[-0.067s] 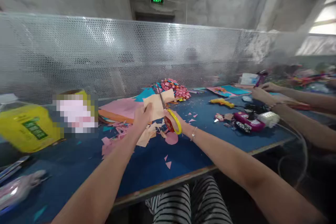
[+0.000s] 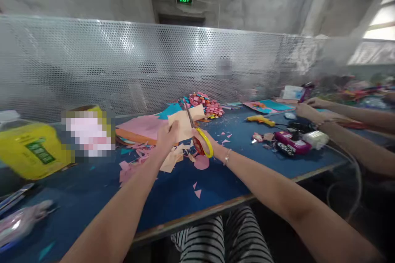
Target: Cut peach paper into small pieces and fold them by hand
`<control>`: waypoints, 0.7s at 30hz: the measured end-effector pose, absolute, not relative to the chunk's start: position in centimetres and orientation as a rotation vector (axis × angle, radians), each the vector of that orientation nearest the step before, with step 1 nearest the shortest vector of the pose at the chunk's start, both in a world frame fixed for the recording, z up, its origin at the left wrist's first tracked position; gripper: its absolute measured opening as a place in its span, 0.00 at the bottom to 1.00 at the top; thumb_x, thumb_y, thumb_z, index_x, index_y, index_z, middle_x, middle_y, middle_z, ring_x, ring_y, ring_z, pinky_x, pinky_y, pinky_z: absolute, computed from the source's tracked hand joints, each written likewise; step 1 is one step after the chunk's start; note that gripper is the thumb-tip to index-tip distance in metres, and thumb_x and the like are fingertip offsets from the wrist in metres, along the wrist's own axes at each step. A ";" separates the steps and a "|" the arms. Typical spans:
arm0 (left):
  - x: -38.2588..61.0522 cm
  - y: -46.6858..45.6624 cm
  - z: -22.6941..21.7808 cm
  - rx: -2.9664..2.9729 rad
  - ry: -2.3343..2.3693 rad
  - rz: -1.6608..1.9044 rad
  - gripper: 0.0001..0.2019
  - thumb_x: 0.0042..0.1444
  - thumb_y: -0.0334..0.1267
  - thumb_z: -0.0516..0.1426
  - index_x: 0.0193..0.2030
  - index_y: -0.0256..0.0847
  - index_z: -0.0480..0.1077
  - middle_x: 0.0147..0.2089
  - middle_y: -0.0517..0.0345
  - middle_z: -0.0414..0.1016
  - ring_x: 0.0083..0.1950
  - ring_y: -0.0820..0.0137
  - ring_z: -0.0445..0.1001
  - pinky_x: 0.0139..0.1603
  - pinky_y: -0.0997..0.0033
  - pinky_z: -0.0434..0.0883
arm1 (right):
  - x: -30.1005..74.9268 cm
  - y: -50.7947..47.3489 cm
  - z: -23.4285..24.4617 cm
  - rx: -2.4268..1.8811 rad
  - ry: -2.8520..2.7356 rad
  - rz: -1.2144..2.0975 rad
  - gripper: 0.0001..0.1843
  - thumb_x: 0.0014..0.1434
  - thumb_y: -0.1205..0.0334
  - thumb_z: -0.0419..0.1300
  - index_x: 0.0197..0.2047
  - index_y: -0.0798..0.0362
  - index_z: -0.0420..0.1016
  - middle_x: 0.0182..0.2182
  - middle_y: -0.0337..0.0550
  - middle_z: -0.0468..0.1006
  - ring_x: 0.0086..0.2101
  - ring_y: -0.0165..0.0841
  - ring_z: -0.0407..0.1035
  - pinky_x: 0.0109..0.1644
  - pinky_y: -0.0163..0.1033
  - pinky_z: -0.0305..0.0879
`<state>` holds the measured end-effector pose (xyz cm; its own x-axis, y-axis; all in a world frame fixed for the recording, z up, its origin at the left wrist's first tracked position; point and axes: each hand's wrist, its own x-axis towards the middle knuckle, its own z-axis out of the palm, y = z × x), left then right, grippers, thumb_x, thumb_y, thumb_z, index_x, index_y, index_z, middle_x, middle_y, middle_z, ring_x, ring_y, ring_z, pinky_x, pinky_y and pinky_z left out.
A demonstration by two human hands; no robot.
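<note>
My left hand [image 2: 167,136] is closed on a peach-coloured paper sheet [image 2: 184,122], held up above the blue table [image 2: 173,197]. My right hand [image 2: 206,139] grips yellow-handled scissors [image 2: 200,137], whose blades run up across the sheet's right part. Paper offcuts [image 2: 173,159] in peach and pink lie on the table right under both hands. Pink and orange sheets [image 2: 143,127] lie flat just behind the left hand.
A perforated metal screen [image 2: 154,65] walls the table's far side. A yellow bag [image 2: 31,148] sits at left, a pile of small coloured pieces [image 2: 205,103] behind the sheet. Another person's arms [image 2: 345,131] reach in at right near a yellow glue gun [image 2: 261,120] and pink gadgets [image 2: 290,141].
</note>
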<state>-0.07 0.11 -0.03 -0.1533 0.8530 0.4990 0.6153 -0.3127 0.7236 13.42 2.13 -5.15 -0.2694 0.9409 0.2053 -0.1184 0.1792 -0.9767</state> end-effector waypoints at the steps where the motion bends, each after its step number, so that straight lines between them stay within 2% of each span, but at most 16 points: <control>1: -0.1 0.2 0.0 1.871 1.680 1.454 0.18 0.52 0.45 0.47 0.15 0.41 0.53 0.14 0.65 0.45 0.18 0.76 0.50 0.19 0.74 0.47 | 13.5 2.1 -5.1 -0.847 -1.433 1.288 0.19 0.50 0.44 0.54 0.27 0.52 0.58 0.11 0.26 0.55 0.10 0.21 0.49 0.11 0.28 0.49; 8: -0.3 0.7 -0.4 1.867 1.681 1.455 0.19 0.52 0.47 0.46 0.15 0.41 0.53 0.14 0.64 0.49 0.19 0.75 0.53 0.20 0.73 0.49 | 13.3 2.2 -5.4 -0.898 -1.484 1.187 0.18 0.53 0.46 0.52 0.27 0.53 0.59 0.11 0.28 0.55 0.12 0.21 0.50 0.14 0.28 0.49; 12: -0.6 1.2 -0.8 1.840 1.669 1.446 0.19 0.51 0.48 0.46 0.15 0.41 0.52 0.14 0.64 0.49 0.19 0.75 0.52 0.20 0.73 0.49 | 13.3 2.6 -5.7 -0.921 -1.534 0.975 0.17 0.52 0.46 0.53 0.29 0.54 0.62 0.14 0.30 0.57 0.16 0.23 0.53 0.18 0.29 0.50; 17: -0.7 1.2 -0.7 1.829 1.709 1.423 0.19 0.52 0.49 0.46 0.15 0.41 0.51 0.14 0.64 0.47 0.19 0.76 0.51 0.21 0.72 0.48 | 13.4 2.7 -5.7 -0.902 -1.663 0.686 0.18 0.56 0.47 0.47 0.28 0.54 0.61 0.18 0.34 0.61 0.22 0.25 0.56 0.26 0.32 0.55; 21: -0.5 0.8 -0.5 1.817 1.677 1.446 0.19 0.52 0.48 0.47 0.15 0.41 0.52 0.14 0.65 0.49 0.19 0.76 0.52 0.21 0.73 0.50 | 13.3 2.7 -5.7 -0.870 -1.639 0.721 0.17 0.56 0.46 0.48 0.28 0.53 0.60 0.20 0.35 0.61 0.23 0.25 0.57 0.27 0.31 0.57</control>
<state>-0.53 0.80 -0.46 -0.1721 0.8669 0.4679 0.5905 -0.2894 0.7534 13.26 2.69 -5.70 -0.1388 0.8375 0.5285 0.1758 0.5460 -0.8191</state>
